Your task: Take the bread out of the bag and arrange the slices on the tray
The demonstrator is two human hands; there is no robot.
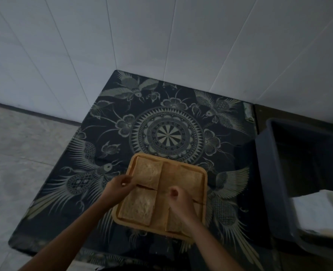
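A dark bin [302, 178] stands just off the right edge of the desk [167, 118], with something white and folded [322, 212] lying in its near part; whether that is the bag cannot be told in the dim light. The desk carries a dark cloth patterned with birds and a round medallion, and its far edge meets a white tiled wall [122, 36]. Grey floor [21, 153] shows beyond the left edge.

The wooden tray [204, 178] sits near the near edge of the desk, turned a little askew. Four bread slices [148, 172] lie flat on it in two rows, close together. The near-right slice is mostly hidden under the right hand [178, 200], and the far-right one partly so. The scene is dark and soft, so crust and gaps are hard to read.

The left hand [119, 185] reaches in from the near left, its grip pinched on the tray's left rim beside the gap between the two left slices. The right hand hovers low over the right slices, fingers curled loosely inward; whether its grip holds anything cannot be told.
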